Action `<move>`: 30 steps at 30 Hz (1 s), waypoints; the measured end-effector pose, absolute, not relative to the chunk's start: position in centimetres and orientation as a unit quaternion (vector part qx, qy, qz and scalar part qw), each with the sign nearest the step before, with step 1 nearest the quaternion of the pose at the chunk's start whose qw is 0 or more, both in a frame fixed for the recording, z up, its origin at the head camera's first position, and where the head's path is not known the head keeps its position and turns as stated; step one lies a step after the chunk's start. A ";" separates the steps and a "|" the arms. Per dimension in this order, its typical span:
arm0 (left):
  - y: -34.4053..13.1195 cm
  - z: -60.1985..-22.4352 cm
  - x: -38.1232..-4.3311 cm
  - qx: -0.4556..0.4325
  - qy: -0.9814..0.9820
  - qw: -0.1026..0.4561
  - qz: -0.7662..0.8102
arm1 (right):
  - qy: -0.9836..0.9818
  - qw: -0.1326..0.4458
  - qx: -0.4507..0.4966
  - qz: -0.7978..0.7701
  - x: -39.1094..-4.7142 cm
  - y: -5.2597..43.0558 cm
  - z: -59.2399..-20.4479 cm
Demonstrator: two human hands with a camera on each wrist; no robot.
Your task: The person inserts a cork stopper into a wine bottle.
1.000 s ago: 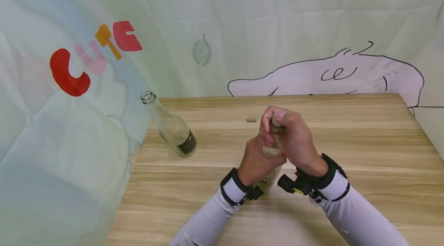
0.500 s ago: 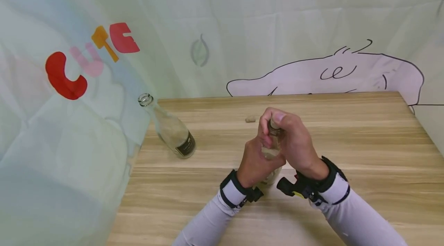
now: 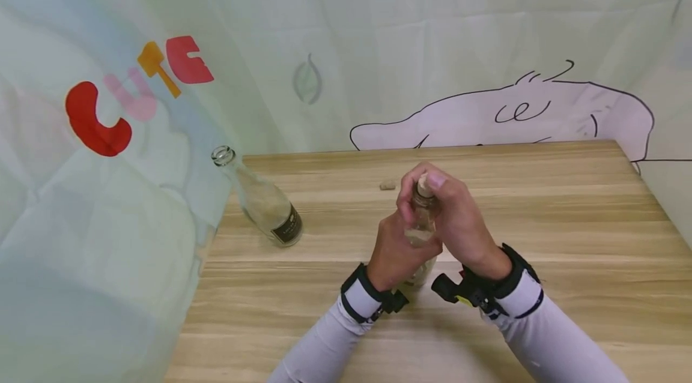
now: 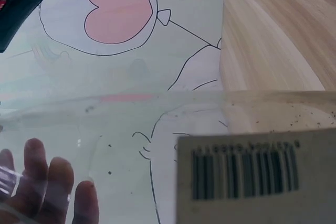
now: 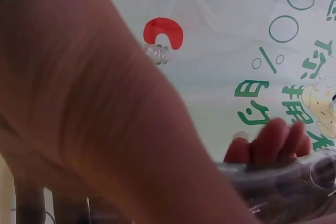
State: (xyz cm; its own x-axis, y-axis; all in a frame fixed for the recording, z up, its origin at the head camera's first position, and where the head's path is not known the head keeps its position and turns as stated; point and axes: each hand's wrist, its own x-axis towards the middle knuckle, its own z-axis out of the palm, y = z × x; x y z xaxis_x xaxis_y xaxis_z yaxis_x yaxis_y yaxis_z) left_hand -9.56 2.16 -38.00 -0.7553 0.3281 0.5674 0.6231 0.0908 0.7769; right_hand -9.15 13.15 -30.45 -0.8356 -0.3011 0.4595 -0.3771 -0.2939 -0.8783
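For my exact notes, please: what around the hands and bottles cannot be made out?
Head: held bottle, its middle mostly covered by left hand and right hand.
Head: stopper, partly covered by the right hand.
Head: print on the dark label of the other bottle, too small.
Left wrist: rest of the barcode label, cut off by the picture's edge.
Right wrist: most of the other bottle, behind a hand or forearm.

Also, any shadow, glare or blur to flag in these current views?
Head: soft shadow on the table by the right sleeve; left wrist: pale reflections on the clear bottle, barcode label slightly soft; right wrist: a large out-of-focus hand or wrist blocks much of the frame, fingers beyond soft too.
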 end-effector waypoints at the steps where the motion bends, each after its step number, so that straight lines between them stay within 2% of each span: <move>1: 2.2 -38.0 -9.6 -0.332 -0.721 0.123 -0.596 | -0.596 0.024 0.288 0.749 -9.1 13.3 -30.4; 7: 2.5 -39.0 -10.7 -0.384 -0.681 0.146 -0.607 | -0.634 0.044 0.310 0.707 -8.5 13.7 -29.7; 13: 2.6 -40.1 -11.2 -0.390 -0.701 0.170 -0.572 | -0.659 0.065 0.327 0.674 -7.7 13.6 -29.5; 20: 0.6 -38.0 -9.9 -0.384 -0.688 0.116 -0.605 | -0.683 0.088 0.316 0.653 -7.4 13.9 -30.1; 30: -3.8 -38.4 -10.9 -0.342 -0.707 0.144 -0.602 | -0.668 0.135 0.333 0.651 -7.4 13.4 -30.3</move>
State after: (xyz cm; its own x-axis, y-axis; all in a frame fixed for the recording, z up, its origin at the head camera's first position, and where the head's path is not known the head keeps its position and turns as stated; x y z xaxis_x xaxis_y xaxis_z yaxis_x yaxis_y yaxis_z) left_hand -10.85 -3.84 -38.39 -0.7246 0.3111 0.6150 0.6568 0.0413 0.7529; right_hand -7.43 13.40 -30.28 -0.7413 -0.2701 0.6144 -0.6213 -0.0701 -0.7804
